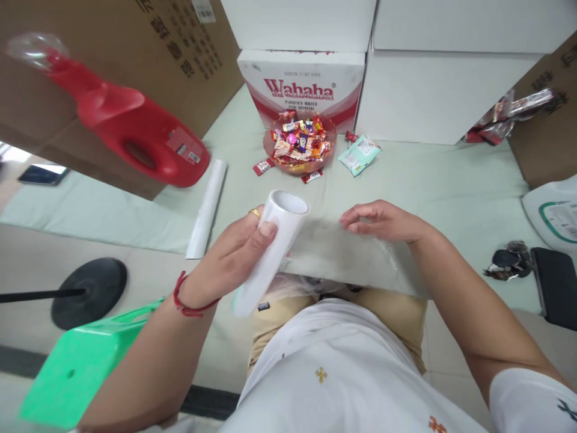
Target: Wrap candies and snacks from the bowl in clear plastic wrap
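Observation:
My left hand [246,249] is wrapped round a white roll [282,234], its thumb along the near side and the hollow end tilted up. To the right, my right hand [376,221] hovers over or rests on a clear plastic sheet [347,252] at the table's front edge; contact cannot be made out. Its fingers are slightly bent and hold nothing visible. A second white roll [207,210] lies on the table left of my left hand. Behind both hands is a glass bowl of wrapped candies [300,143].
White boxes [306,90] line the back. A red jug [135,135] stands at the left. A green packet [359,154] lies beside the bowl. Keys [509,261], a black phone [556,285] and a white jug [556,210] are at the right. A green stool [85,367] is lower left.

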`<state>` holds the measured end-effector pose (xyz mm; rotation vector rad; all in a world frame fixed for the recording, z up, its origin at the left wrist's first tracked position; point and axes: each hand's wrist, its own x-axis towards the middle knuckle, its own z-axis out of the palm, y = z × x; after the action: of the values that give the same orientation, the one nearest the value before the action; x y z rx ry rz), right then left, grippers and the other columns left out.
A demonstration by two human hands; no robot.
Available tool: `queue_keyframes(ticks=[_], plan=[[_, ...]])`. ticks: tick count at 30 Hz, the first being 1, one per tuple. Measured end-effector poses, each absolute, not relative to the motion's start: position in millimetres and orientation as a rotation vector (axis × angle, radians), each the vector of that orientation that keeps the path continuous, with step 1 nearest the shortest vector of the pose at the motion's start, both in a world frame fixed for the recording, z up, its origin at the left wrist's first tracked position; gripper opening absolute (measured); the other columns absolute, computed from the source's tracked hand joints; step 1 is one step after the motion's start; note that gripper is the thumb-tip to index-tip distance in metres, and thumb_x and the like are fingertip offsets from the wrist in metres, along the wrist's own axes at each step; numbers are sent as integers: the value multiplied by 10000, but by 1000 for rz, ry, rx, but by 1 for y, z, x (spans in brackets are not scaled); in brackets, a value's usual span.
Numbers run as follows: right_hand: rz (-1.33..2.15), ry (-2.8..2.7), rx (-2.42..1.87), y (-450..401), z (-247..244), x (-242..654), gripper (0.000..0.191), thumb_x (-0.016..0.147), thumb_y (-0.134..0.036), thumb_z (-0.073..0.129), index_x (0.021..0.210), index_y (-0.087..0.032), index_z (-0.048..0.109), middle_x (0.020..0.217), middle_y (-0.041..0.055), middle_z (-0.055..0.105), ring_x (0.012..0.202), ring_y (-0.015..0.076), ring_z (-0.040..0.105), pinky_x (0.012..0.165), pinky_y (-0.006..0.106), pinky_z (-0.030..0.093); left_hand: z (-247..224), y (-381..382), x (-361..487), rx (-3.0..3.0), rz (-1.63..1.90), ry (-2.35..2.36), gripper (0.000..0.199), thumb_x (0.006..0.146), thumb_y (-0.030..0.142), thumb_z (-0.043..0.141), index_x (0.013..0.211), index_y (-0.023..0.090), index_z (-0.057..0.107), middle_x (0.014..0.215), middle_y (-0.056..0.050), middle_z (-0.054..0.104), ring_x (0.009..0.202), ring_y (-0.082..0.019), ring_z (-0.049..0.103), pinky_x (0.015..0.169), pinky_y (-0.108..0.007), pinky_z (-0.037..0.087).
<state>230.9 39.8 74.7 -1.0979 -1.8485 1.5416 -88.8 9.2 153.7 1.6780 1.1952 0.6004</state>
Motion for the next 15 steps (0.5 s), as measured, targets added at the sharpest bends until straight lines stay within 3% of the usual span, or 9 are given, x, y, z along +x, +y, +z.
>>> queue_keyframes(ticks=[3, 6, 9, 12, 15], plan=[[1495, -1737, -1138, 35, 72, 230, 411, 874, -588, 701, 834, -182, 753, 887, 48, 742, 861, 184, 674, 813, 313, 525, 153, 12, -95, 1697, 592, 1213, 652, 929, 790, 438, 878, 193, 693, 790, -85, 726, 583, -192, 597, 471, -287, 406], [1405, -1694, -1195, 23, 73, 228, 407, 938, -587, 621, 836, -200, 698, 775, 20, 720, 712, 150, 657, 686, 266, 513, 148, 19, -98, 1632, 596, 1297, 646, 887, 830, 470, 910, 206, 637, 758, -73, 720, 558, -198, 605, 454, -283, 394], [1098, -1824, -1352, 11, 77, 221, 376, 1004, -544, 525, 846, -225, 646, 590, -46, 598, 516, 109, 517, 563, 232, 422, 141, 30, -97, 1739, 638, 1452, 600, 903, 811, 465, 884, 223, 579, 709, -44, 668, 576, -200, 585, 498, -287, 388], [810, -1960, -1432, 4, 82, 213, 346, 1029, -494, 478, 843, -243, 625, 554, -59, 499, 487, 106, 417, 545, 233, 367, 133, 41, -93, 1905, 669, 1592, 548, 934, 760, 466, 807, 231, 530, 643, -13, 581, 596, -196, 528, 559, -295, 359], [678, -2016, -1444, 0, 86, 206, 345, 1042, -478, 453, 847, -250, 625, 575, -45, 494, 502, 115, 410, 549, 241, 352, 127, 53, -91, 1955, 642, 1667, 557, 931, 768, 458, 784, 234, 509, 621, 1, 513, 608, -202, 506, 597, -305, 335]])
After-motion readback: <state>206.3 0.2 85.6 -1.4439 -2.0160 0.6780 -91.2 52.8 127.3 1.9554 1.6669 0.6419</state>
